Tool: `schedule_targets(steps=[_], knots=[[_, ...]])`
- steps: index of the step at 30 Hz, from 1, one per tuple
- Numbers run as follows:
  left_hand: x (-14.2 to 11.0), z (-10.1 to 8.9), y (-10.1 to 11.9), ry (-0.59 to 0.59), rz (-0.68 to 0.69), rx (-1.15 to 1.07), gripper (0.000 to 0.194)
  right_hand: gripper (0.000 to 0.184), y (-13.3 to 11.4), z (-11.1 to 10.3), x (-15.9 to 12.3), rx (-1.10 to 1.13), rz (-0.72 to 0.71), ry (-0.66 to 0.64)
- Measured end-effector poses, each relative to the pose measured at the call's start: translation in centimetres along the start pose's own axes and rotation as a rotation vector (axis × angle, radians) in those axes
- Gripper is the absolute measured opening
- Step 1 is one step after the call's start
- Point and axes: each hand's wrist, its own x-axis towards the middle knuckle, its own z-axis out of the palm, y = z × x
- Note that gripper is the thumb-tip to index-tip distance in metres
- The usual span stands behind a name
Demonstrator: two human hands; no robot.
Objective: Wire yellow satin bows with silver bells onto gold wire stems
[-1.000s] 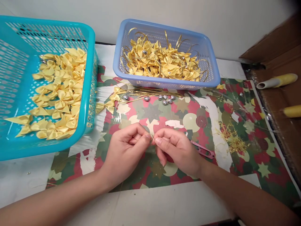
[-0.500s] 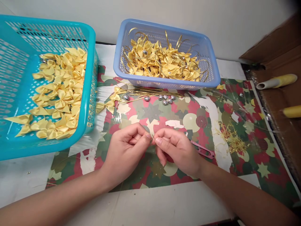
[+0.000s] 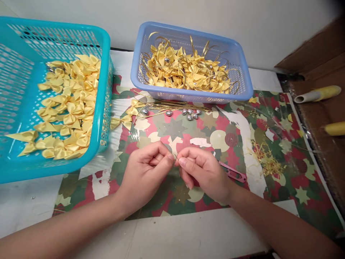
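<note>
Over the patterned paper, my left hand (image 3: 147, 174) and my right hand (image 3: 203, 171) meet almost tip to tip, each with thumb and forefinger pinched. A thin dark needle-like piece (image 3: 176, 157) pokes out from my right fingertips toward the left ones. What my left fingertips pinch is too small to make out. Partly behind my right hand lies a pink-handled tool (image 3: 234, 173), its near end hidden. Beyond the hands are silver bells or beads (image 3: 190, 114), a bundle of gold cords (image 3: 172, 105) and loose yellow ribbon bows (image 3: 121, 123).
A turquoise basket (image 3: 104, 97) with yellow bows stands at left. A blue basket (image 3: 194, 94) at the back holds bows with gold cords and silver balls. Gold thread scraps (image 3: 269, 162) lie at right, beside a cardboard box (image 3: 309, 126) with yellow tubes. Patterned paper (image 3: 172, 201) covers the table.
Both hands keep nearly the same pinched pose at the same spot. The whole view shifts only very slightly; nothing is picked up or let go.
</note>
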Motion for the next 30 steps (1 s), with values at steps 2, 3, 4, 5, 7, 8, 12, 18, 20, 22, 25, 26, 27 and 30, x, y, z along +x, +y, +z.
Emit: schedule_targets(steps=[2, 3, 4, 5, 7, 8, 12, 18, 20, 22, 25, 26, 27, 30], knots=[[0.05, 0.0, -0.05, -0.008, 0.007, -0.006, 0.02, 0.016, -0.01, 0.01, -0.02, 0.0, 0.0, 0.002], [0.08, 0.01, -0.09, -0.014, 0.01, -0.01, 0.02, 0.016, -0.01, 0.03, -0.03, -0.001, 0.001, 0.001], [0.1, 0.02, -0.13, -0.019, 0.016, -0.013, 0.02, 0.016, -0.01, 0.04, -0.04, -0.001, 0.001, 0.001], [0.11, 0.02, -0.17, -0.027, 0.022, -0.017, 0.02, 0.016, -0.01, 0.06, -0.06, 0.0, -0.001, -0.002], [0.11, 0.01, -0.21, -0.04, 0.029, -0.021, 0.02, 0.017, -0.01, 0.05, -0.07, 0.001, -0.003, -0.004], [0.11, -0.01, -0.19, -0.048, 0.03, -0.024, 0.02, 0.017, -0.01, 0.03, -0.07, 0.002, -0.004, -0.004], [0.08, -0.04, 0.07, -0.064, 0.032, -0.029, 0.02, 0.017, -0.03, -0.07, -0.01, 0.011, 0.003, -0.01], [0.12, 0.01, 0.17, -0.057, 0.039, -0.033, 0.02, 0.017, -0.07, 0.01, -0.05, 0.021, 0.013, -0.017], [0.14, 0.0, 0.14, -0.065, 0.035, -0.034, 0.02, 0.017, -0.05, 0.01, -0.07, 0.025, 0.013, -0.015], [0.16, -0.01, 0.15, -0.074, 0.028, -0.04, 0.02, 0.017, -0.03, -0.01, -0.07, 0.031, 0.011, -0.015], [0.17, -0.01, 0.19, -0.073, 0.034, -0.043, 0.019, 0.018, 0.02, -0.06, -0.06, 0.037, 0.009, -0.014], [0.16, 0.0, 0.2, -0.072, 0.036, -0.043, 0.019, 0.018, 0.03, -0.08, -0.04, 0.037, 0.009, -0.013], [0.15, 0.0, 0.21, -0.071, 0.037, -0.045, 0.02, 0.018, 0.04, -0.09, -0.03, 0.037, 0.009, -0.012], [0.11, 0.02, 0.23, -0.071, 0.035, -0.051, 0.02, 0.018, 0.02, -0.11, 0.0, 0.037, 0.011, -0.013]])
